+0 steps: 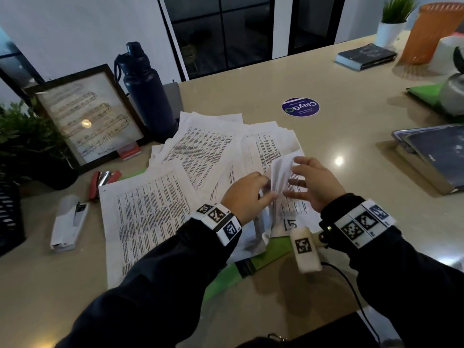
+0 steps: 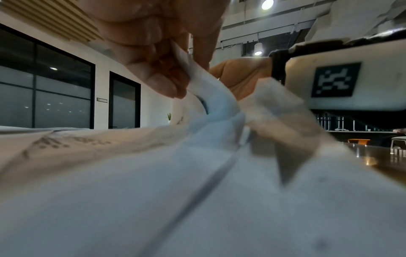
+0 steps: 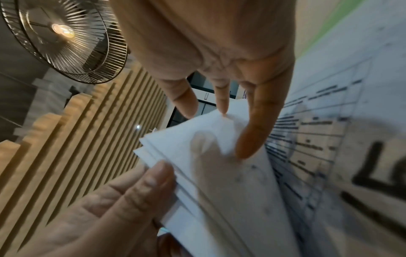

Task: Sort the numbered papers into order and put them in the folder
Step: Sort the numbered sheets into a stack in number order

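White sheets [image 1: 281, 169] lifted btw. both hands: left hand [image 1: 244, 194] fingers pinch them, right hand [image 1: 313, 184] fingers nearly straight, tips touching corner; green folder [image 1: 273, 251] below fingers.

Papers [image 1: 150, 209] on folder [image 1: 226, 280] (bottle [image 1: 148, 96] behind)

We see matt, creased paper in the sheets [image 1: 200, 146], a smooth, glossy table [image 1: 351, 96], a slick plastic-looking green folder [image 1: 280, 248], and a matt dark bottle [image 1: 148, 96].
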A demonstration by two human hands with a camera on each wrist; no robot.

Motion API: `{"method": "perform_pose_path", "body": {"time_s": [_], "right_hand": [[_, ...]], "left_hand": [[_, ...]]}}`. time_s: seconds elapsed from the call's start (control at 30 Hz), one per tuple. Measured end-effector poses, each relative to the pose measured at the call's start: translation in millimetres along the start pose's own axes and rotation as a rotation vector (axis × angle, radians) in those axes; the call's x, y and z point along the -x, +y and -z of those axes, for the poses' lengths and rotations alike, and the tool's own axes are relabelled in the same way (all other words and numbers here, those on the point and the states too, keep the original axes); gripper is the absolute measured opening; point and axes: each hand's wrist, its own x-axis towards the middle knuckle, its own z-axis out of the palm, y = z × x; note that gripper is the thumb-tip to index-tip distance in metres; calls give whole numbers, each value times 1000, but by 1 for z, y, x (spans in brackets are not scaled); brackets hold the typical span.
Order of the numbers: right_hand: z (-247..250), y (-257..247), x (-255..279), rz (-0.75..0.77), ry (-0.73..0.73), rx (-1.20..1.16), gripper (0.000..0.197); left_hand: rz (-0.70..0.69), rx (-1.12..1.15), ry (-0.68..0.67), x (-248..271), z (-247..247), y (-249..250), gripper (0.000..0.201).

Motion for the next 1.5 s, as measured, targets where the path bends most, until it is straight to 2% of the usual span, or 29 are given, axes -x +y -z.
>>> {"method": "perform_pose_path", "body": {"time_s": [0.07, 0.17, 0.3, 0.4, 0.5, 0.67, 0.77, 0.83, 0.87, 0.97, 1.13, 1.33, 1.4, 1.5], "right_hand": [[3, 4, 0, -62, -71, 45, 33], [1, 7, 3, -54, -145, 87, 39], [-2, 5, 4, -34, -193, 70, 40], [0, 2, 4, -75, -230, 33, 50], [8, -3, 1, -86, -155, 22, 58], [31, -9, -8, -77, 4, 118, 53], [40, -9, -12, -82, 20, 194, 43], [41, -9, -12, -76, 33, 216, 30], [40, -9, -12, -72, 47, 209, 26], [39, -7, -13, -68, 74, 229, 29], [39, -1, -21, -76, 59, 600, 43], [37, -5, -17, -96, -52, 957, 22], [42, -8, -21, -34, 0, 974, 16], [57, -21, -24, 98, 157, 857, 13]], "left_hand": [[-19, -1, 28, 0, -2, 1, 19], [-48, 43, 77, -1, 0, 0, 23], [-87, 176, 125, 0, 1, -4, 35], [-99, 163, 172, 1, 0, -4, 31], [-108, 155, 207, 0, -1, -3, 22], [-38, 180, 384, -1, 2, -10, 25], [-40, 199, 461, -2, 2, -15, 36], [-42, 208, 491, -3, 2, -17, 39], [-48, 210, 493, -3, 3, -18, 39], [-79, 221, 473, -4, 2, -20, 40], [-106, 210, 477, -5, 1, -23, 40], [-83, 181, 449, -4, 3, -19, 28], [-90, 160, 389, -3, 2, -17, 26], [-103, 124, 308, -3, -1, -15, 25]]}}
